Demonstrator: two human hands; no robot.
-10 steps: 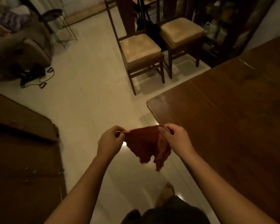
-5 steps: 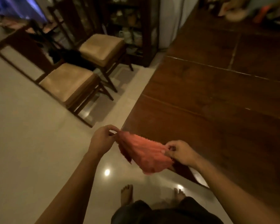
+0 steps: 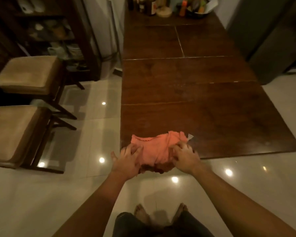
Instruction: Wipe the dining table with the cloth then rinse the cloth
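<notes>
Orange cloth (image 3: 156, 148) sits on the dining table (image 3: 195, 100) at its near edge, front part hanging over. Left hand (image 3: 128, 162) flat on its left side, fingers spread. Right hand (image 3: 184, 157) on its right side, fingers splayed, slightly bent, pressing down.

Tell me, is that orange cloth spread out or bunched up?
Spread out: cloth lies mostly flat at the table edge, left hand and right hand pressing it.

On the near edge of the tabletop (image 3: 195, 100), by its left corner: cloth (image 3: 156, 149), partly hanging off. Left hand (image 3: 128, 161) on its left side, right hand (image 3: 184, 158) on its right. Two chairs (image 3: 12, 134) off left, bottles (image 3: 151, 6) at the far end.
</notes>
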